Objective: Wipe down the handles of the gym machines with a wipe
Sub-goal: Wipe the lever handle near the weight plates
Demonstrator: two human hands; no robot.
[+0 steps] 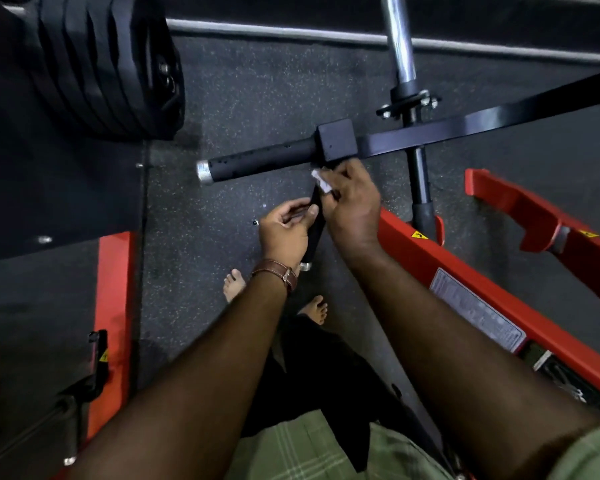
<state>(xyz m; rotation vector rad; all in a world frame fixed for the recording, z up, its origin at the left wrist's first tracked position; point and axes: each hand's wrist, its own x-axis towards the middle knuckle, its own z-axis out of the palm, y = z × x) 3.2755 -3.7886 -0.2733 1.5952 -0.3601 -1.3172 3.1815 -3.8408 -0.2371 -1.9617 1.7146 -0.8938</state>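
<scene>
Right hand (352,206) holds a white wipe (319,180), fingers curled round it, pressing it to the top of the short black handle (315,223) just under the square joint (336,142). Left hand (284,230), at 8 o'clock from the wipe, pinches the same handle lower down, thumb on its side. A longer handle (257,162) extends toward 9 o'clock, untouched.

right hand (352,199) presses a white wipe (319,181) onto the near black handle (316,226); left hand (286,226) pinches it
</scene>
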